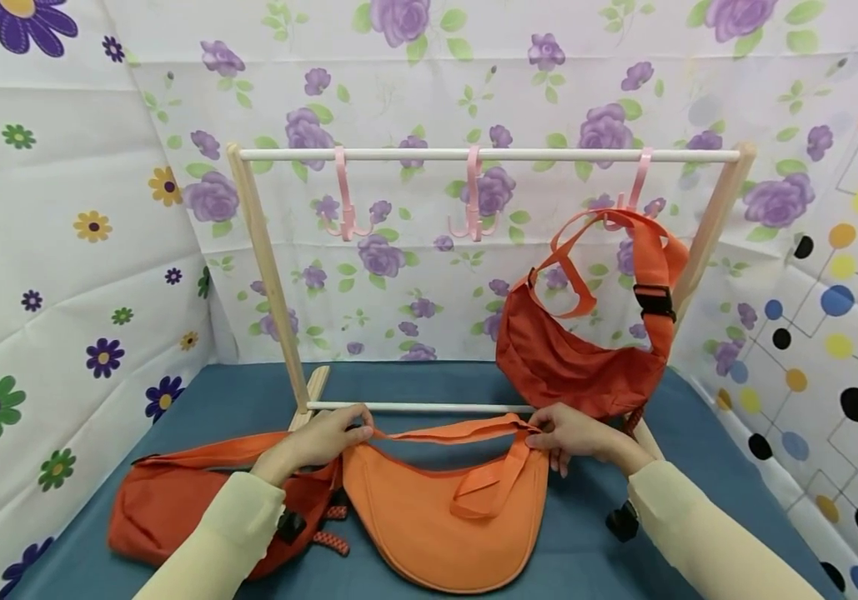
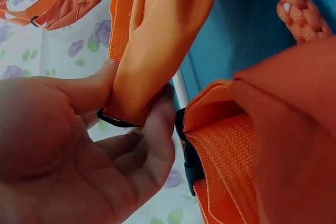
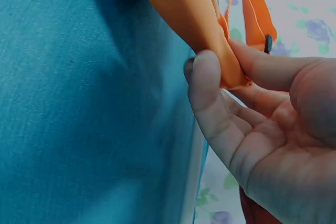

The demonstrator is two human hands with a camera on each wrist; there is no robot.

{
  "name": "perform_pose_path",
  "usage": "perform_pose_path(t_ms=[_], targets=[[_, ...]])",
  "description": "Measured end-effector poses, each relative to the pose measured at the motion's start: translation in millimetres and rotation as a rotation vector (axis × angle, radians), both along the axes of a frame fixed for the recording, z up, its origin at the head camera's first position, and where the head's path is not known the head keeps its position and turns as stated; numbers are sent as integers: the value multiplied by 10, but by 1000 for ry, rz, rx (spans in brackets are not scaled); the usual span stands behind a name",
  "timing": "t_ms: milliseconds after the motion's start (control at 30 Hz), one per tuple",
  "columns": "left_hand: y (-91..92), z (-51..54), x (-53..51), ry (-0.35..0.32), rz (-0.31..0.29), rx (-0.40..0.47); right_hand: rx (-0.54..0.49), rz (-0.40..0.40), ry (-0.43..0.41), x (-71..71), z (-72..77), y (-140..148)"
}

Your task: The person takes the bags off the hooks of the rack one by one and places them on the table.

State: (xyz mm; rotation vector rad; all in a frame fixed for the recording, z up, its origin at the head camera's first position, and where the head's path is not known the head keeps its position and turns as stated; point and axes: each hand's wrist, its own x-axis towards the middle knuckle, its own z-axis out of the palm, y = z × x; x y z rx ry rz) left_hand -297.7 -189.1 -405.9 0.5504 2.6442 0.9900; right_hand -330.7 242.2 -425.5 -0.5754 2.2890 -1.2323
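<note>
A light orange crescent-shaped shoulder bag (image 1: 444, 517) is held up by its two top corners over the blue cloth. My left hand (image 1: 327, 433) pinches the left corner, where the strap joins; the left wrist view shows thumb and fingers on the bag's tip (image 2: 139, 93). My right hand (image 1: 567, 429) pinches the opposite corner, and the right wrist view shows the folded tip (image 3: 226, 66) between thumb and fingers. The strap (image 1: 466, 432) runs across the top, its loose end drooping over the bag's front. Beside my left forearm lies a red-orange bag (image 1: 166, 508) with black buckles and braided cord pulls.
Behind the hands stands a wooden rack with a white top rail (image 1: 413, 155). Pink hooks hang from it at left (image 1: 346, 200) and middle (image 1: 474, 200). The right pink hook (image 1: 642, 179) carries another red-orange bag (image 1: 579, 358). A black buckle (image 1: 622, 522) lies by my right sleeve.
</note>
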Motion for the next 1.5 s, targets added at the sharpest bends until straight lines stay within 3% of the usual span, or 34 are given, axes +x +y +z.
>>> perform_pose_path(t_ms=[100,200,567,767,1067,1500], targets=[[24,-3,-17,52,-3,-30,18,-36,42,-13,-48,-4],[29,-24,-19,62,-4,-40,41,-54,69,-26,-106,-16],[24,-149,-58,136,18,-80,153,-41,154,15,-219,-50],[0,-197,-98,168,18,-106,196,-27,162,22,-264,-15],[46,-212,-117,169,59,-107,191,-4,137,37,-266,-25],[62,-246,-147,208,67,-116,179,27,108,59,-265,-13]])
